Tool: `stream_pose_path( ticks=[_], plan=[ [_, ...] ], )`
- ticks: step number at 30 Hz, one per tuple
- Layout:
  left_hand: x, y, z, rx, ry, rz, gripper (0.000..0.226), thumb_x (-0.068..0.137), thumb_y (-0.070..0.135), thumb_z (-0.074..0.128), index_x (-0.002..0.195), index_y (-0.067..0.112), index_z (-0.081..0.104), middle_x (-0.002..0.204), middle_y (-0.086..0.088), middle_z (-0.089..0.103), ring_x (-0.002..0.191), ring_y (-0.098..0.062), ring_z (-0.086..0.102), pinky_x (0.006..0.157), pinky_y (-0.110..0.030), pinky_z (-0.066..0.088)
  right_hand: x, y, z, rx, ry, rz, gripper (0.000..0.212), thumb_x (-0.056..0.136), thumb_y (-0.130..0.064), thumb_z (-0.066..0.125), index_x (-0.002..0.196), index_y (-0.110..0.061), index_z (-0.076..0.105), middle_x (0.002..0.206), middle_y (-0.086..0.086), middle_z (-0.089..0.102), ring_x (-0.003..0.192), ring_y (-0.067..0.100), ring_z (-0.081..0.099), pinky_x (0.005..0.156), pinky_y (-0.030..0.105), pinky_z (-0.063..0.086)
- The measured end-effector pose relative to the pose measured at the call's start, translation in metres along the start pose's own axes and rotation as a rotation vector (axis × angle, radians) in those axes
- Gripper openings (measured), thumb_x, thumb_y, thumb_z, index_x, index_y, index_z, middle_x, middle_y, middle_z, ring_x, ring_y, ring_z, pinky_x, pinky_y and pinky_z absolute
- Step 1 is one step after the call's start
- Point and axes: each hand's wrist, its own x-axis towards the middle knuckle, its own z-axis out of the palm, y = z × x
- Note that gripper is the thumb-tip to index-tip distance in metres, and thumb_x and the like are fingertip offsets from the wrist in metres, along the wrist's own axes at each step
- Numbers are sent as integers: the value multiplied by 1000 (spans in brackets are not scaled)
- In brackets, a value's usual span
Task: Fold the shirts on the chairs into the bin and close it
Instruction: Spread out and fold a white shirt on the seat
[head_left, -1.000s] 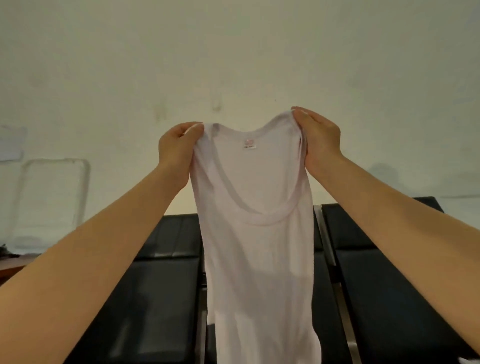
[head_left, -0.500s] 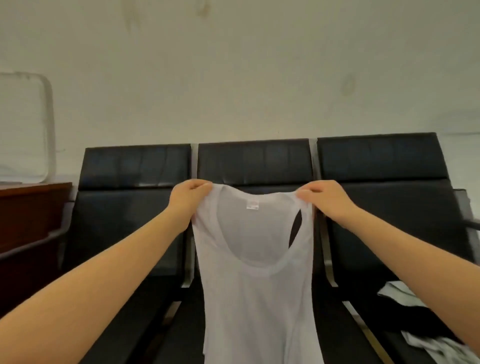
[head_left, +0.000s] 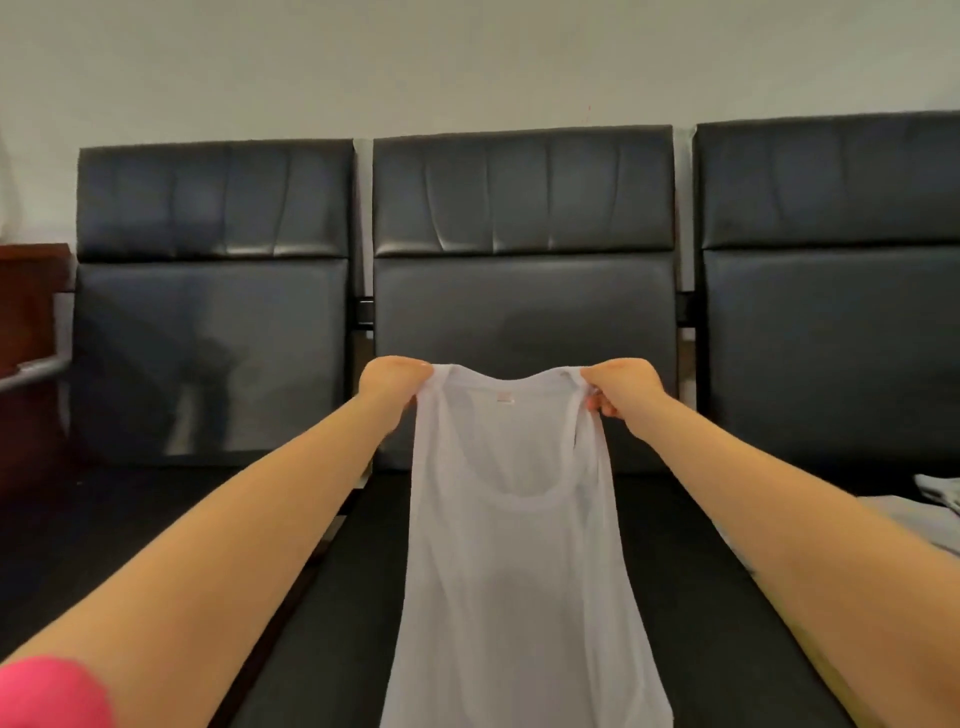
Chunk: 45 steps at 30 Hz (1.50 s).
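Note:
A thin white sleeveless shirt (head_left: 511, 582) hangs spread between my two hands in front of the middle black chair (head_left: 522, 291). My left hand (head_left: 392, 382) pinches its left shoulder strap. My right hand (head_left: 621, 387) pinches the right strap, fingers curled under the fabric. The shirt's body drapes down over the middle seat and runs off the bottom of the view. The bin is not in view.
Three black padded chairs stand in a row against a pale wall, with the left chair (head_left: 210, 332) and right chair (head_left: 831, 312) on either side. More light clothing (head_left: 935, 499) lies on the right seat. A dark wooden piece of furniture (head_left: 28, 312) stands at the far left.
Both hands have lowered the shirt from high against the wall to seat-back height, still gripping its straps. The view has tilted down onto the chairs.

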Motion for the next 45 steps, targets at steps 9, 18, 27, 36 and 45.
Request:
stream_pose_path(
  ticks=[9, 18, 27, 36, 45],
  plan=[
    [-14, -128, 4, 600, -79, -98, 53, 95, 31, 56, 142, 12, 41, 140, -14, 47, 120, -31, 51, 94, -36, 44, -37, 92, 45, -228, -216, -98, 54, 96, -20, 55, 147, -19, 35, 139, 8, 47, 106, 20, 58, 89, 30, 48],
    [-142, -154, -46, 780, -201, 82, 48, 92, 44, 55, 136, 28, 45, 112, 5, 57, 99, -12, 57, 88, -30, 49, -125, 152, 3, -625, -172, 45, 47, 85, -60, 58, 66, -18, 55, 66, -1, 54, 59, 13, 50, 63, 29, 43],
    [-172, -136, -48, -59, -68, -124, 37, 93, 11, 51, 126, 27, 56, 124, 3, 54, 108, -15, 50, 91, -33, 46, -178, 161, -12, -382, -153, -14, 21, 91, -25, 56, 76, -15, 47, 73, 2, 49, 63, 15, 45, 56, 26, 38],
    [-136, -145, -73, 366, 65, 199, 38, 94, 10, 50, 130, 20, 56, 132, -6, 55, 123, -23, 49, 95, -28, 35, -141, 171, -42, 336, 87, 126, 15, 90, -10, 62, 104, -12, 68, 110, 14, 65, 94, 27, 60, 76, 34, 51],
    [-134, -166, -66, 565, 5, 66, 54, 95, 35, 55, 144, 19, 38, 135, -15, 48, 115, -28, 54, 99, -42, 46, -149, 176, -30, -254, 82, -109, 53, 90, -20, 63, 139, -18, 46, 137, 11, 45, 112, 18, 47, 91, 31, 40]
  ],
)
